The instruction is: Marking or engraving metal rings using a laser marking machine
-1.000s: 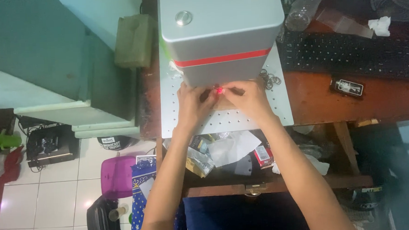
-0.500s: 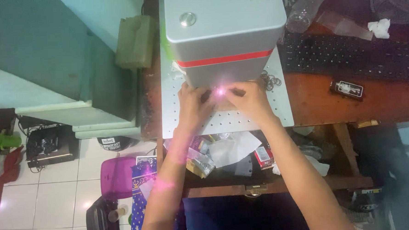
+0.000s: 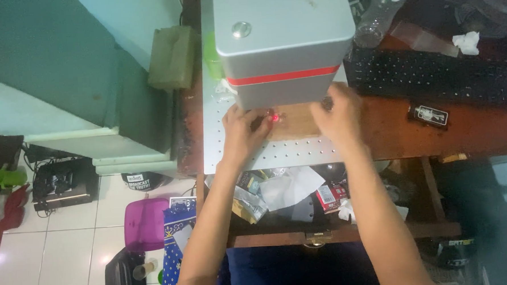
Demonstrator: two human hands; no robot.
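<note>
Right now both of my hands rest on a flat wooden board (image 3: 298,121) that lies on the white perforated plate (image 3: 277,154) under the grey machine head (image 3: 283,38) with the red stripe. My left hand (image 3: 243,130) sits at the board's left end, fingers bent and close together, the tips pressing on the wood just beside a small red light dot (image 3: 275,118). My right hand (image 3: 337,113) covers the board's right end, fingers spread a little and laid flat along the edge, palm down; whether the thumb hooks under the wood I cannot tell. The board lies level, its far edge tucked into the shadow below the machine head, its near edge well short of the plate's front rim.

To the right, on the brown desk (image 3: 424,138), a black keyboard (image 3: 433,77) runs along the back, and a small dark rectangular gadget (image 3: 430,116) lies in front of it, well apart from my right hand. A clear plastic bottle (image 3: 382,11) lies behind the keyboard, beside the machine. Below the plate, an open drawer (image 3: 293,198) holds crumpled papers and small packets. A purple plastic bin (image 3: 144,221) stands on the tiled floor at the left.
</note>
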